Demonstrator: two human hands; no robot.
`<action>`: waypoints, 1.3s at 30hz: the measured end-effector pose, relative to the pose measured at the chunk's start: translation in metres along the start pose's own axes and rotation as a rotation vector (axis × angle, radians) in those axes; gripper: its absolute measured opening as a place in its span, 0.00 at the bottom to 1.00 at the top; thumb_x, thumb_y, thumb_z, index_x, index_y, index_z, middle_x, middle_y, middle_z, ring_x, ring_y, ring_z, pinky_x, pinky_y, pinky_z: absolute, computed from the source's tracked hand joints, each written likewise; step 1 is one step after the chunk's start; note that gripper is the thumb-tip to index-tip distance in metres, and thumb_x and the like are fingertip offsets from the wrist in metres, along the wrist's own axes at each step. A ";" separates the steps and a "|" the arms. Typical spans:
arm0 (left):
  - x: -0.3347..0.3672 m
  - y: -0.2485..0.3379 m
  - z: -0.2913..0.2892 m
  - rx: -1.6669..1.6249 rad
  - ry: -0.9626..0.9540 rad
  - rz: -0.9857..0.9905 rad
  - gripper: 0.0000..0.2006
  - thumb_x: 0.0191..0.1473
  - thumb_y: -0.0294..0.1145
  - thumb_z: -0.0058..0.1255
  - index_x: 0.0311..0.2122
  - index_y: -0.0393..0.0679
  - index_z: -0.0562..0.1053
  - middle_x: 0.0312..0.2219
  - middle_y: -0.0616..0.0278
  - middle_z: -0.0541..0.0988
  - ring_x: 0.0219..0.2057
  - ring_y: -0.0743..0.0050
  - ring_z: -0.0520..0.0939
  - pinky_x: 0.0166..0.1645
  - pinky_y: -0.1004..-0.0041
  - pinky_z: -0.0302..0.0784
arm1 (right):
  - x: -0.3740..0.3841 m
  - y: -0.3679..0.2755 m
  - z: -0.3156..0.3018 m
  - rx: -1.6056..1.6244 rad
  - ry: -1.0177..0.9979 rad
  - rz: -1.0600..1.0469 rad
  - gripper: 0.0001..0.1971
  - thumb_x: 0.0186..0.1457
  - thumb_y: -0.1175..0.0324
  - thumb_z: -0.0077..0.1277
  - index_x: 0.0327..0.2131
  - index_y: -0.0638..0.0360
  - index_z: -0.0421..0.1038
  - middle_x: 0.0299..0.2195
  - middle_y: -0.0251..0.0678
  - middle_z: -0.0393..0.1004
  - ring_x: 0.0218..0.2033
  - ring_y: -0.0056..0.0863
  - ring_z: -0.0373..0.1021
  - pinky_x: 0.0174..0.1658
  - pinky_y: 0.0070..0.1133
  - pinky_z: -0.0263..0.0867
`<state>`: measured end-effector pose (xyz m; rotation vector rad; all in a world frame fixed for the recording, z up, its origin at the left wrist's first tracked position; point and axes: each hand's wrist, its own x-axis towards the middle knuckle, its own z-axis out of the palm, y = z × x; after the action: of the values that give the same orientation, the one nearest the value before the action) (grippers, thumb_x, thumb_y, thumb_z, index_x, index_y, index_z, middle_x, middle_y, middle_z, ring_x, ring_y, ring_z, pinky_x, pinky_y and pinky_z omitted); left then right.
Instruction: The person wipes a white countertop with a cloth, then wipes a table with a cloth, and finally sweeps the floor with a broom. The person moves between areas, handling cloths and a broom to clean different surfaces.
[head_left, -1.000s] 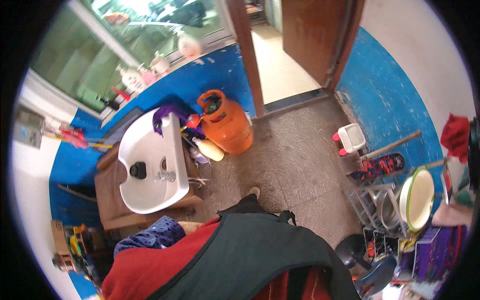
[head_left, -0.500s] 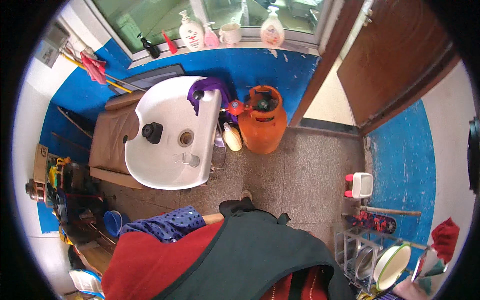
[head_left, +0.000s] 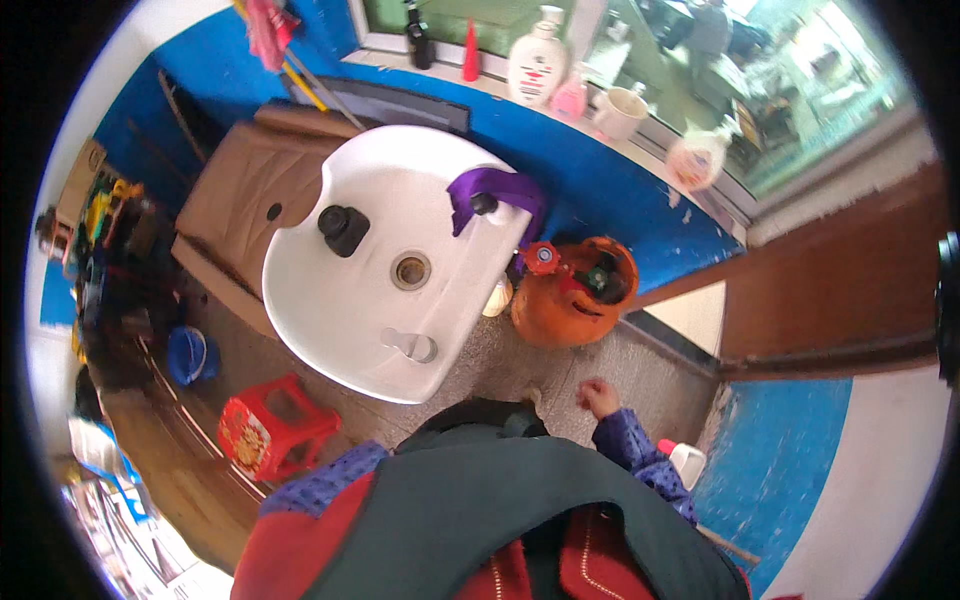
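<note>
My right hand (head_left: 598, 397) hangs over the floor, below the orange gas cylinder (head_left: 565, 308) and apart from it. Its fingers look loosely curled in, and nothing shows in them. A blue patterned sleeve (head_left: 640, 450) covers that forearm. Only the left sleeve (head_left: 330, 480) is in sight; my left hand is hidden. Ahead stands a white shampoo basin (head_left: 350, 330) with a black neck rest (head_left: 343, 230), a drain (head_left: 410, 270) and a tap (head_left: 412, 345). A purple cloth (head_left: 510, 192) drapes over its far right edge, near the cylinder's red regulator (head_left: 541, 258).
A brown padded seat (head_left: 245, 180) adjoins the basin. A red plastic stool (head_left: 275, 425) and a blue bucket (head_left: 190, 355) stand at left. Bottles such as a white pump bottle (head_left: 537, 60) and a mug (head_left: 620, 112) line the windowsill. A brown door (head_left: 830, 270) stands at right.
My view has turned, so the basin and cylinder sit tilted and farther right. My right hand and sleeve have come into view. The red stool now shows; the metal rack has left the picture.
</note>
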<state>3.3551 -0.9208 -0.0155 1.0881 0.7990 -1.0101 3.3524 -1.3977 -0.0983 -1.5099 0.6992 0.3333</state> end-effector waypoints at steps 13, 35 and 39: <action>-0.031 -0.089 0.135 -1.120 0.306 0.192 0.18 0.56 0.43 0.40 0.39 0.36 0.71 0.36 0.63 0.74 0.35 0.73 0.74 0.44 0.72 0.67 | 0.348 -0.241 0.095 -0.698 -0.209 -0.709 0.32 0.39 0.64 0.56 0.49 0.65 0.58 0.45 0.51 0.64 0.46 0.42 0.63 0.50 0.30 0.58; 0.009 -0.294 0.198 -0.478 1.116 0.247 0.15 0.48 0.42 0.52 0.28 0.37 0.75 0.19 0.62 0.76 0.22 0.77 0.75 0.27 0.73 0.71 | -0.078 -0.392 0.259 0.242 -1.406 -0.499 0.27 0.50 0.56 0.44 0.50 0.64 0.58 0.44 0.44 0.67 0.44 0.37 0.66 0.49 0.33 0.60; -0.092 -0.265 0.144 -0.582 1.020 0.946 0.21 0.50 0.38 0.53 0.45 0.38 0.66 0.39 0.59 0.74 0.41 0.74 0.73 0.46 0.73 0.68 | -0.231 -0.322 0.287 0.111 -1.830 -0.066 0.24 0.47 0.67 0.51 0.47 0.66 0.61 0.42 0.38 0.68 0.39 0.30 0.67 0.45 0.26 0.63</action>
<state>3.0807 -1.0713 0.0232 1.2193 1.0881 0.6291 3.4325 -1.0891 0.2728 -0.5973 -0.7794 1.3111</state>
